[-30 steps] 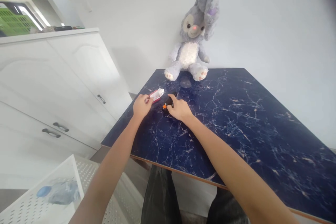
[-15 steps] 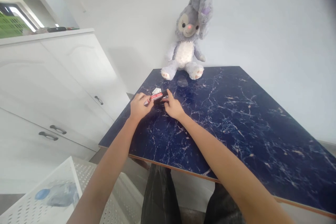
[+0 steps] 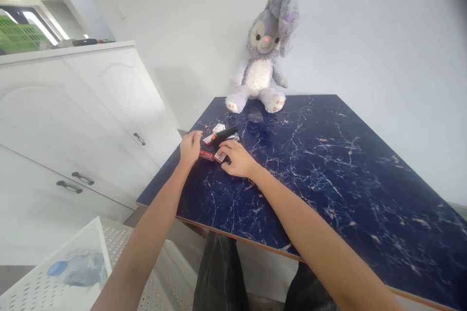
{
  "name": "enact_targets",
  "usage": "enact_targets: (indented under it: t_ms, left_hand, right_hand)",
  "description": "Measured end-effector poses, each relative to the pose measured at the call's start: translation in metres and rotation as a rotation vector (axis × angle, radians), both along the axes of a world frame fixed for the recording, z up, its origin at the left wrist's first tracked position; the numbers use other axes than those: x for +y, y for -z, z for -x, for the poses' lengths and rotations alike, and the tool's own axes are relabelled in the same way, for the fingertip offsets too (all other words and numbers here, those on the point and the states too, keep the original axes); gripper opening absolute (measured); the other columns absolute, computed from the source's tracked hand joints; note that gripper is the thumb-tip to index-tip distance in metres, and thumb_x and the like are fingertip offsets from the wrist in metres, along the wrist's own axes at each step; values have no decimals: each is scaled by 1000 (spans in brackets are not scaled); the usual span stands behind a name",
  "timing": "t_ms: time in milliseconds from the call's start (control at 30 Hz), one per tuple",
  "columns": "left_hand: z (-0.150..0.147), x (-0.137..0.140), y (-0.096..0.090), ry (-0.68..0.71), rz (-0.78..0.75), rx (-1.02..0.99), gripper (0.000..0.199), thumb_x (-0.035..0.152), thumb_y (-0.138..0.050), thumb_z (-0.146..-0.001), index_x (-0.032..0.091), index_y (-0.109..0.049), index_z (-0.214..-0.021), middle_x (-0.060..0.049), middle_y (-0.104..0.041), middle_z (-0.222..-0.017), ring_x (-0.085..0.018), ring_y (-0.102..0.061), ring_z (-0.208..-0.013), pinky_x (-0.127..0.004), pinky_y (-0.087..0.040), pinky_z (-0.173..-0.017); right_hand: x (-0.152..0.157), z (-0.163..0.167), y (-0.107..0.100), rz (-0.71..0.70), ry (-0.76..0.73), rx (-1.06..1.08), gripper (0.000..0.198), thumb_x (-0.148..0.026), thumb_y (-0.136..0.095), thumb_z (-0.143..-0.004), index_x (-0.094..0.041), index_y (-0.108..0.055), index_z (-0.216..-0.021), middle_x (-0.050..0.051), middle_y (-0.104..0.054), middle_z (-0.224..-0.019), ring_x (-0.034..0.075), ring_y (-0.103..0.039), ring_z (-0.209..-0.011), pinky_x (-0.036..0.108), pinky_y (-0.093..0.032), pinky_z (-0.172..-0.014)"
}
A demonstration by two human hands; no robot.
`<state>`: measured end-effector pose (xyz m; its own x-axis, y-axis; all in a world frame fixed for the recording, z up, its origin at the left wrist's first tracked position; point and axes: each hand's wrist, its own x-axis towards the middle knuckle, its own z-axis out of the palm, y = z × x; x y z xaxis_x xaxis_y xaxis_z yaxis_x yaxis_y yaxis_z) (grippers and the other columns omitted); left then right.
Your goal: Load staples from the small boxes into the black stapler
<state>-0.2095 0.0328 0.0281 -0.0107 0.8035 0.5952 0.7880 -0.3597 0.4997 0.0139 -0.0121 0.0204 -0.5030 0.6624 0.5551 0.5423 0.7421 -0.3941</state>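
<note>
On the table, my left hand [image 3: 190, 148] rests with its fingers loosely bent, beside the near end of a narrow red box [image 3: 206, 155]. My right hand [image 3: 239, 159] has its fingers and thumb around a small red-and-white box [image 3: 220, 156], partly hidden by the fingertips. Just beyond the hands lies a black stick-like object [image 3: 226, 134] with an orange end. Under and beside it are another red-and-white box [image 3: 208, 139], a small white box [image 3: 218, 128] and a shiny metallic item [image 3: 233, 137] whose kind is unclear.
A grey plush rabbit [image 3: 260, 75] sits at the back of the dark blue marbled table [image 3: 310, 170], against the wall. White cabinets [image 3: 105, 97] stand to the left. Below them, a white perforated basket [image 3: 32, 296] holds a clear bottle with a blue cap.
Both hands have come nearer and moved apart. The red-and-white box that was in my left fingers is out of them, and my right index finger has left the black object.
</note>
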Motion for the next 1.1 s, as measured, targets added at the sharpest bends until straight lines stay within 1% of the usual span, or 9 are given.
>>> enact_targets:
  t_ms: [100, 233, 367, 433, 533, 633, 733, 933, 1100]
  left_hand:
    - [5, 9, 5, -19, 34, 42, 38, 38, -39, -100, 21, -72, -101, -7, -75, -105, -24, -67, -102, -36, -48, -95]
    - [2, 13, 9, 9, 28, 110, 30, 37, -46, -97, 22, -73, -97, -6, -74, -104, -23, -66, -100, -36, -47, -96]
    - [2, 16, 14, 51, 77, 201, 36, 41, -46, -98, 21, -70, -115, -10, -69, -121, -25, -59, -119, -41, -40, -108]
    - [3, 21, 17, 58, 103, 266, 43, 42, -40, -100, 20, -65, -127, -12, -63, -134, -26, -51, -131, -45, -35, -113]
    - [6, 29, 19, -86, 177, 279, 50, 38, -28, -103, 18, -59, -136, -14, -56, -143, -30, -41, -140, -51, -29, -116]
    - [8, 31, 21, -165, 275, 276, 55, 44, -31, -101, 18, -51, -145, -17, -47, -151, -35, -35, -144, -57, -27, -115]
    - [6, 25, 22, 1, 307, 312, 58, 54, -33, -100, 27, -47, -149, -12, -36, -160, -36, -29, -147, -57, -24, -117]
    - [-15, 38, 6, 156, 297, 110, 65, 57, -39, -97, 22, -40, -153, -13, -30, -162, -33, -20, -152, -54, -18, -120]
    - [-43, 57, -9, 385, 473, 41, 66, 58, -59, -85, 21, -58, -139, -12, -46, -153, -34, -44, -140, -47, -32, -117]
  right_hand:
    - [-1, 4, 4, -16, 67, -95, 29, -19, -55, -84, -18, -64, -111, 10, -65, -120, 27, -50, -119, 41, -39, -104]
    - [1, 6, 7, -6, 298, -161, 26, -27, -52, -91, -17, -65, -111, 14, -64, -115, 32, -50, -112, 45, -41, -98]
    - [3, 3, 4, 34, 529, -141, 26, -25, -51, -92, -15, -63, -113, 17, -63, -114, 32, -50, -106, 45, -41, -92]
    - [3, 1, 2, 97, 574, -146, 22, -24, -49, -93, -15, -65, -105, 16, -65, -108, 30, -52, -103, 43, -41, -91]
    - [-3, 2, 0, 129, 451, -201, 21, -24, -48, -95, -17, -68, -98, 13, -69, -103, 28, -53, -103, 39, -40, -93]
    - [-15, 6, 0, 62, 302, -228, 32, -22, -47, -96, -18, -64, -122, 12, -71, -109, 27, -55, -111, 40, -39, -99]
    - [-31, 7, 1, 89, 276, -237, 51, -21, -45, -96, -17, -45, -147, 13, -72, -110, 26, -61, -107, 39, -40, -100]
    - [-50, 0, -3, 133, 249, -227, 54, -23, -45, -96, -17, -39, -150, 13, -73, -109, 24, -66, -103, 39, -42, -100]
    - [-45, -1, -2, 94, 274, -207, 47, -23, -47, -96, -18, -47, -142, 10, -74, -98, 23, -68, -91, 37, -45, -94]
